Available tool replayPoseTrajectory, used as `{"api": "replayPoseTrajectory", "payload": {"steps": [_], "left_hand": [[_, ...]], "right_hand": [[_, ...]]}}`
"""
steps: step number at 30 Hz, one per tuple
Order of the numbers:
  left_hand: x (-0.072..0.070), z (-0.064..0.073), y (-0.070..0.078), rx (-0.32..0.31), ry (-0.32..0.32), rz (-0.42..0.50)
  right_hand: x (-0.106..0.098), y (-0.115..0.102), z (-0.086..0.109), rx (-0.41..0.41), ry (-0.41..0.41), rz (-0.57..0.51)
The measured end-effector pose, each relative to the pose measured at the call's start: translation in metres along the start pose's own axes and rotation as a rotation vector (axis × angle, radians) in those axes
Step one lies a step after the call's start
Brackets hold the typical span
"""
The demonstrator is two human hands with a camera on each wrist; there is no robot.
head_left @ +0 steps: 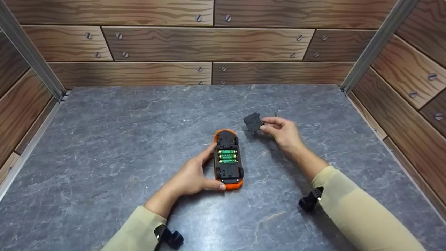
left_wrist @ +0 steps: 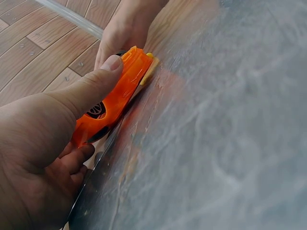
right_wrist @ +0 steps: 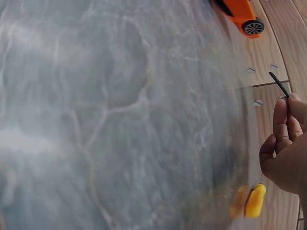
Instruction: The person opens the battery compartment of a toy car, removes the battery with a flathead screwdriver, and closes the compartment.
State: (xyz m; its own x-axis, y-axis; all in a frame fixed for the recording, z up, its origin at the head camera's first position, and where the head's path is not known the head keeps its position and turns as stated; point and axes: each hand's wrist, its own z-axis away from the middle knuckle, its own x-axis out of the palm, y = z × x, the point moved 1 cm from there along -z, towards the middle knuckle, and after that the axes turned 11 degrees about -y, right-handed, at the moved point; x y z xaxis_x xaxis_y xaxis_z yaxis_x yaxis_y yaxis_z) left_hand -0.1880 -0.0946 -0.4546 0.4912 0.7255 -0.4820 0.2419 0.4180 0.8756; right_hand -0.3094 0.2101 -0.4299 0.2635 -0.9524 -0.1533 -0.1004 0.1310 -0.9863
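Note:
An orange toy car (head_left: 229, 171) lies wheels-up on the table, its black underside facing up. Several green batteries (head_left: 227, 157) sit side by side in its uncovered compartment. My left hand (head_left: 190, 174) grips the car from the left, thumb at the near end and fingers along the far side. To the right and farther back, my right hand (head_left: 286, 135) pinches a black battery cover (head_left: 252, 122) by its right edge, apart from the car. In the right wrist view the cover (right_wrist: 278, 83) appears edge-on between thumb and fingertips.
A yellow object (right_wrist: 255, 201), perhaps a tool handle, rests on the table near the right hand; the hand mostly hides it in the head view. The grey marbled table (head_left: 122, 139) is bounded by wood-patterned walls (head_left: 209, 43) at the back and sides.

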Motion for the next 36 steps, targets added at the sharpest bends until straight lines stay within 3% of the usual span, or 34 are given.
{"api": "replayPoseTrajectory", "payload": {"steps": [6,17,24,30,36], "left_hand": [[0.000,0.000,-0.001,0.028,0.002,-0.011],[0.000,0.000,0.000,-0.014,-0.005,-0.021],[0.000,0.000,0.000,-0.012,-0.002,-0.029],[0.000,0.000,-0.001,-0.007,-0.004,-0.021],[0.000,0.000,-0.001,-0.002,-0.001,-0.016]], "right_hand": [[0.005,0.007,-0.002,0.041,-0.014,0.035],[0.009,0.012,-0.006,0.057,-0.026,0.075],[0.010,0.016,-0.005,0.055,-0.043,0.174],[0.010,0.015,-0.006,0.061,-0.056,0.196],[0.010,0.013,-0.005,0.076,-0.071,0.321]]}}
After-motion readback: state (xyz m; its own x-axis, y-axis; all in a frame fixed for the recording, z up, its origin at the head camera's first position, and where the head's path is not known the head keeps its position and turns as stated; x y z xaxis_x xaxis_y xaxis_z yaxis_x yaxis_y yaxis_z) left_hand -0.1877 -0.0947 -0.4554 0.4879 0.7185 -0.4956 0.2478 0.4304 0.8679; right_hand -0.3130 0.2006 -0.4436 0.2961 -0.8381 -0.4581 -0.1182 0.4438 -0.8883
